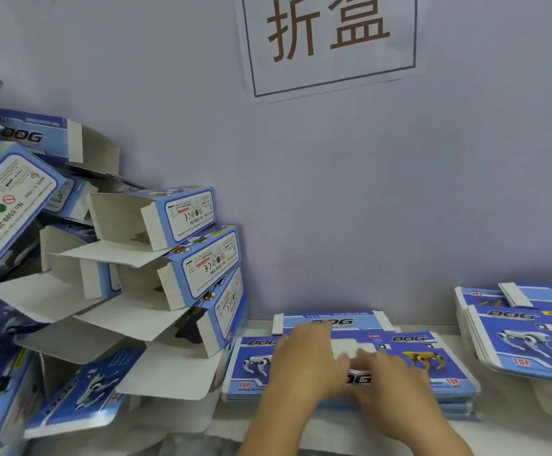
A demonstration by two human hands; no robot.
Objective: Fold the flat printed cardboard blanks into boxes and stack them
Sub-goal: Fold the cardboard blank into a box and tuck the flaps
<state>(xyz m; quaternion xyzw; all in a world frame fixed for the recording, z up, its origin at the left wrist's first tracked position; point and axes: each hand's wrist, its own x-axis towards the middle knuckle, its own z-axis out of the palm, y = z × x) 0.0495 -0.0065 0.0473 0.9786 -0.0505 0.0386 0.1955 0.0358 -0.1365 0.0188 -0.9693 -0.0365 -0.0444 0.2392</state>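
Step in hand: a fresh blank is judged to be in the course of being taken from the stack of flat blanks [439,363] at the back edge of the counter [498,432], against the wall [334,209].
Task's thing: the top blank lies flat on that stack, print side up, partly covered by both hands; a second stack of blanks [525,340] is set at the counter's right end, well apart from the hands.
Left hand [304,357]: laid over the left half of the top blank, palm down, forearm reaching in from the near edge; the fingers are seen extended and blurred, so the grip appears spread and resting on the card, though a pinch at the far edge cannot be ruled out.
Right hand [383,373]: placed just beside the left, over the blank's middle; the grip looks loosely spread, fingertips touching the card.
Folded boxes [182,245]: a leaning pile is heaped at the counter's left end, many with open flaps.
Next move: the top sheet would need to be separated from those beneath, lifted clear, then squared open along its creases.
Sign [327,37]: a printed sheet is fixed to the wall above.
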